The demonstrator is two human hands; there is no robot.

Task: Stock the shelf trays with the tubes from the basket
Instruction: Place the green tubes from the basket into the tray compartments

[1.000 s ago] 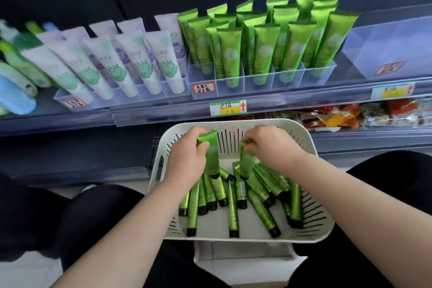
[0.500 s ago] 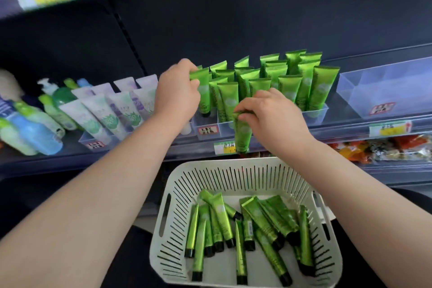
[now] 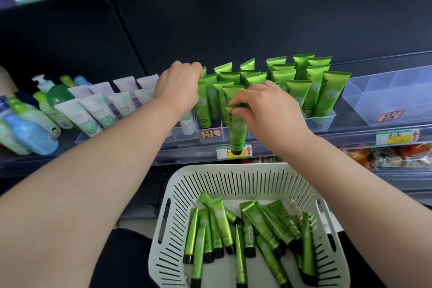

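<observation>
In front of the clear tray (image 3: 322, 121) | right hand (image 3: 273, 110) is pinching a green tube (image 3: 237, 128), cap down | left hand (image 3: 180, 87) is gripping a second tube (image 3: 203, 107) at tray's left end | basket (image 3: 233, 168) is sitting below tray.

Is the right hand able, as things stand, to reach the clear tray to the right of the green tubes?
Probably yes: the clear tray is open on top, and the space in front of it looks free. The right hand pinches a green tube, though, so it would arrive occupied.
</observation>
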